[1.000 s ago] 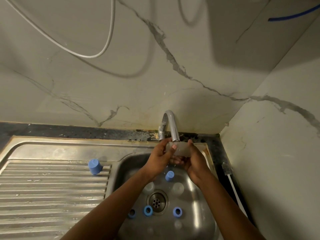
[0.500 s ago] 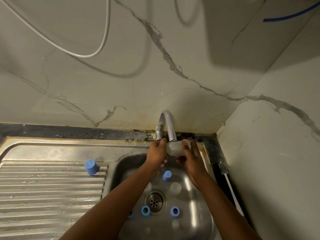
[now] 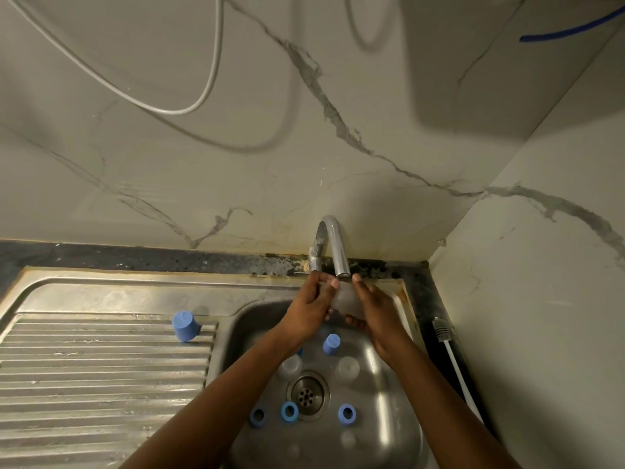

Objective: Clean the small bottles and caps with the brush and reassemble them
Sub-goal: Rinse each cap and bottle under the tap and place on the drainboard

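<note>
Slightly turned since half a second ago, the bottle now slants just below the tap spout instead of lying level. Both hands hold it: the left hand curls round its upper end and the right hand cups its lower end. I judge this to be the rinse of one bottle. Whether water runs I cannot tell, and neither hand holds a brush. Nearer me than the tap, in the sink, lie two clear bottles, a blue cap and three blue rings. A second cap stands left of the tap on the drainboard. Next I would drain the bottle and fit a cap, gripping firmly, since it is likely slick.
</note>
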A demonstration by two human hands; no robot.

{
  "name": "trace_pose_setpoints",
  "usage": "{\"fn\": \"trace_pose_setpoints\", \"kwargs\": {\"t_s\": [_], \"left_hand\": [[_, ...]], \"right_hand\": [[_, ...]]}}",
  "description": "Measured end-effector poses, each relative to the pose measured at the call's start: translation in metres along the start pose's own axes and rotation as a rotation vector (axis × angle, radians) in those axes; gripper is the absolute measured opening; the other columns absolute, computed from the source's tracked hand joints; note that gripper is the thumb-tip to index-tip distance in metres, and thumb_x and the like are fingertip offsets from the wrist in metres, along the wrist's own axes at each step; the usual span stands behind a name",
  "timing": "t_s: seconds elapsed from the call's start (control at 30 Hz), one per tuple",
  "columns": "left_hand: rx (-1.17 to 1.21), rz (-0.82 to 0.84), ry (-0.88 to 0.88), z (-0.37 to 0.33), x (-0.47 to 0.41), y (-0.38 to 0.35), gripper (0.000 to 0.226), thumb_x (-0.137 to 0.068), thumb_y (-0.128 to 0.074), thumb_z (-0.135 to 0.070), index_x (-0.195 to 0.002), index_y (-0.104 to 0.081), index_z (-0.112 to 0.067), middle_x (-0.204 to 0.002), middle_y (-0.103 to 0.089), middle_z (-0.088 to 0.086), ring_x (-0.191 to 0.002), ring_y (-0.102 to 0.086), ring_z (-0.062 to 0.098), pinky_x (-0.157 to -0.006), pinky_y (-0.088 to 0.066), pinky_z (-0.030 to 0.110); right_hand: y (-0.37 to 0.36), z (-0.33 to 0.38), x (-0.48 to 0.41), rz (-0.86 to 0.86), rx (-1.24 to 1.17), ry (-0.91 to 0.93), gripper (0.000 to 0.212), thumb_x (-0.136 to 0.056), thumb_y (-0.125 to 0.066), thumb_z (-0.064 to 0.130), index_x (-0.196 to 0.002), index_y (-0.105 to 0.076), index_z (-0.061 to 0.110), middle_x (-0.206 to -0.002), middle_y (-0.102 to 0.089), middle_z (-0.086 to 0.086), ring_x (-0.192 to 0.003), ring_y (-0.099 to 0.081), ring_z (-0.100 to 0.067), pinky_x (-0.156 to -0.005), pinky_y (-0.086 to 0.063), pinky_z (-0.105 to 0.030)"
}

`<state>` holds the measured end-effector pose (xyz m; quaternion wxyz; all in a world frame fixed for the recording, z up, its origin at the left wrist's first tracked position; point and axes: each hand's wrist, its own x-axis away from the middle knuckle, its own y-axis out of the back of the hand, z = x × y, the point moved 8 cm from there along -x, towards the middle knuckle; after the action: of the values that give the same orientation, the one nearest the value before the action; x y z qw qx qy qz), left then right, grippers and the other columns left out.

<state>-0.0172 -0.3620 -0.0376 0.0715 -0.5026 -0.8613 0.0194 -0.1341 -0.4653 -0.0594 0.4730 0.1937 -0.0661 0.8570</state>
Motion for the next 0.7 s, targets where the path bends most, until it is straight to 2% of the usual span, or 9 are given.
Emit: {"fn": "trace_pose_setpoints", "kwargs": {"t_s": [0.1,0.13,0.2,0.3,0.37,0.47,0.53,0.6,0.7], "left_hand": [[0.010,0.042,-0.037,0.000,0.003,0.002,0.027,-0.110,-0.054,-0.037,-0.128,-0.055,-0.018,-0.107,-0.067,0.020,-0.087,-0.069,0.036,-0.084,-0.061,0.047],[0.019,0.041,-0.036,0.002,0.004,0.005,0.027,-0.108,-0.056,-0.039,-0.129,-0.056,-0.021,-0.112,-0.067,0.022,-0.091,-0.069,0.038,-0.086,-0.061,0.051],[0.047,0.013,-0.013,0.005,0.003,0.011,0.028,-0.108,-0.058,-0.038,-0.130,-0.057,-0.021,-0.113,-0.066,0.022,-0.088,-0.067,0.030,-0.085,-0.061,0.050],[0.076,-0.060,0.021,0.006,0.001,0.020,0.033,-0.105,-0.060,-0.040,-0.126,-0.059,-0.014,-0.095,-0.066,0.017,-0.070,-0.061,0.020,-0.065,-0.057,0.036],[0.051,-0.146,0.068,0.005,-0.002,0.027,0.043,-0.103,-0.060,-0.050,-0.119,-0.061,-0.010,-0.083,-0.065,0.012,-0.059,-0.058,0.014,-0.054,-0.052,0.029],[-0.033,-0.225,0.162,0.008,-0.005,0.037,0.051,-0.104,-0.053,-0.058,-0.113,-0.063,-0.008,-0.072,-0.064,0.008,-0.049,-0.055,0.012,-0.046,-0.046,0.026],[-0.009,-0.197,0.209,0.012,-0.004,0.038,0.052,-0.106,-0.048,-0.057,-0.114,-0.064,-0.008,-0.065,-0.061,0.005,-0.048,-0.053,0.014,-0.043,-0.045,0.027],[0.117,-0.159,0.232,0.015,-0.001,0.036,0.050,-0.107,-0.050,-0.054,-0.117,-0.065,-0.007,-0.063,-0.059,0.006,-0.050,-0.056,0.017,-0.044,-0.048,0.026],[0.286,-0.138,0.205,0.011,0.000,0.031,0.046,-0.104,-0.057,-0.051,-0.123,-0.064,-0.009,-0.071,-0.062,0.015,-0.060,-0.065,0.025,-0.057,-0.059,0.031]], "right_hand": [[-0.004,-0.001,-0.002,0.004,0.051,-0.079,0.053,-0.098,-0.053,0.066,-0.108,-0.073,0.018,-0.087,-0.078,-0.011,-0.068,-0.070,-0.024,-0.067,-0.055,-0.038],[-0.006,0.001,-0.004,-0.005,0.063,-0.072,0.053,-0.099,-0.051,0.066,-0.108,-0.072,0.018,-0.085,-0.077,-0.012,-0.065,-0.068,-0.023,-0.068,-0.054,-0.040],[-0.009,0.005,-0.006,-0.026,0.062,-0.025,0.049,-0.101,-0.048,0.063,-0.108,-0.071,0.020,-0.085,-0.077,-0.010,-0.065,-0.068,-0.023,-0.070,-0.056,-0.041],[-0.019,0.013,-0.002,-0.005,0.044,0.044,0.036,-0.106,-0.049,0.052,-0.112,-0.068,0.022,-0.096,-0.074,-0.012,-0.074,-0.070,-0.024,-0.071,-0.058,-0.041],[-0.029,0.016,0.004,0.066,0.050,0.096,0.027,-0.107,-0.050,0.044,-0.119,-0.065,0.024,-0.114,-0.069,-0.011,-0.093,-0.071,-0.026,-0.080,-0.063,-0.042],[-0.040,0.020,0.011,0.180,0.032,0.197,0.025,-0.103,-0.061,0.036,-0.126,-0.067,0.026,-0.123,-0.070,-0.003,-0.109,-0.070,-0.020,-0.090,-0.062,-0.041],[-0.040,0.026,0.011,0.196,0.075,0.280,0.030,-0.097,-0.072,0.030,-0.127,-0.069,0.026,-0.123,-0.072,0.002,-0.113,-0.069,-0.014,-0.093,-0.060,-0.034],[-0.037,0.031,0.010,0.189,0.075,0.316,0.033,-0.092,-0.079,0.024,-0.124,-0.071,0.024,-0.119,-0.075,0.000,-0.112,-0.071,-0.017,-0.094,-0.059,-0.034],[-0.035,0.038,0.009,0.177,0.040,0.338,0.032,-0.091,-0.079,0.021,-0.123,-0.072,0.023,-0.112,-0.077,0.000,-0.106,-0.073,-0.017,-0.090,-0.059,-0.030]]}}
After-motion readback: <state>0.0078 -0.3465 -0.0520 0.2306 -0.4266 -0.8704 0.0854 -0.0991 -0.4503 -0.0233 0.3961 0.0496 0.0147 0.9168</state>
